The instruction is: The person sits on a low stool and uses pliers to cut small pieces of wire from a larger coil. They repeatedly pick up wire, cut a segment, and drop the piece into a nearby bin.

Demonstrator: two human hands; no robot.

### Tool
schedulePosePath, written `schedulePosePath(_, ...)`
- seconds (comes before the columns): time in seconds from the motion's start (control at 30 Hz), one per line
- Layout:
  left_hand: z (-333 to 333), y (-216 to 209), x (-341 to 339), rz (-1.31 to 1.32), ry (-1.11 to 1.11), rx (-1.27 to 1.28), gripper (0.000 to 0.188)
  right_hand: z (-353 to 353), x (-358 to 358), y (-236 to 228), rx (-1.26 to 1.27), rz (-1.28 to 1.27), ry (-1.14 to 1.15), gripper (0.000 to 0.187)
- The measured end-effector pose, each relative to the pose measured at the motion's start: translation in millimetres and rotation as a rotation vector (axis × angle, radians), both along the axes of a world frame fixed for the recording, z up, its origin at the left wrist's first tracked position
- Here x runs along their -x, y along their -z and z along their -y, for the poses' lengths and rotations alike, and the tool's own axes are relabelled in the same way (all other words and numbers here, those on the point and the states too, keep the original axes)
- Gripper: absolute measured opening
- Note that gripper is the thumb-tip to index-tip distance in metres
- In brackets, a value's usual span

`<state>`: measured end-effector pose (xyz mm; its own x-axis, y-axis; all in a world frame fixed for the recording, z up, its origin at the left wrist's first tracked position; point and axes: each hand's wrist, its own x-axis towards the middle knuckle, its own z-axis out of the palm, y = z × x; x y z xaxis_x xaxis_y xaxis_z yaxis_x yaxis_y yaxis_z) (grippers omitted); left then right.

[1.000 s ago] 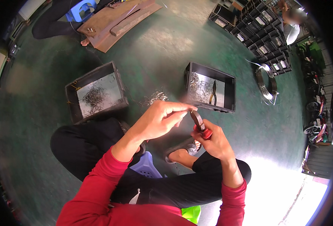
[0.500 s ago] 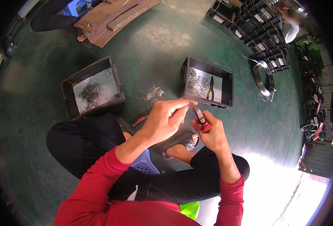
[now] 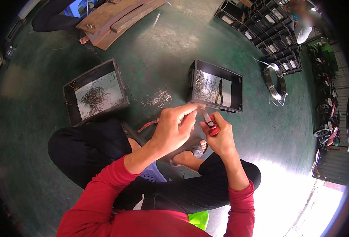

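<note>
My left hand [image 3: 174, 126] is raised in front of my knees, its thumb and forefinger pinched at the jaws of a tool. Whatever small piece sits between those fingertips is too small to make out. My right hand [image 3: 222, 138] is closed around the red handles of pliers [image 3: 213, 127], whose metal jaws point up and left to the left fingertips. Below the hands, a red-handled tool [image 3: 147, 125] lies on the floor, partly hidden by my left hand. Beyond it is a loose heap of bent wire hooks [image 3: 159, 98].
Black bins stand left [image 3: 122, 81] and right [image 3: 239, 93], holding more wire hooks; yellow-and-black pliers [image 3: 220, 93] lie in the right one. Further right are a wire coil [image 3: 281, 81] and stacked black crates [image 3: 275, 37]. Wooden boards [image 3: 111, 23] and another person's leg are far left.
My right hand and the pliers have shifted slightly left and up. The left hand keeps its pinch almost in place. A thin pale streak now shows over the far floor.
</note>
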<state>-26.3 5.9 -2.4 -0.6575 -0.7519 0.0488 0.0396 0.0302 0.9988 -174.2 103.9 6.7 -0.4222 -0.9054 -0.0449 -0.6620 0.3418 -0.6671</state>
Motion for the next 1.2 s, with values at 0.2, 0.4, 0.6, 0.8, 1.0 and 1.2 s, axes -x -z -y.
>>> schedulePosePath(0.2,9,3,2,-0.024,0.101,-0.098,0.027,0,8,1,0.049,-0.024,-0.034,0.023)
schedulePosePath(0.4,54,10,-7,-0.225,0.097,-0.371,0.016,1,9,-18,-0.138,0.245,-0.016,0.022)
schedulePosePath(0.6,59,19,-7,-0.572,0.078,-0.692,0.01,9,-8,-34,-0.239,0.723,-0.035,0.029)
schedulePosePath(0.8,63,23,-9,-0.638,0.193,-0.811,0.011,15,-11,-47,-0.326,0.684,-0.052,0.033)
schedulePosePath(1.0,58,9,-15,-0.281,0.048,-0.341,0.014,16,-9,-39,-0.201,0.454,-0.014,0.035)
schedulePosePath(1.2,49,-5,-13,-0.18,-0.077,0.073,0.02,13,-7,-32,-0.363,0.485,-0.03,0.035)
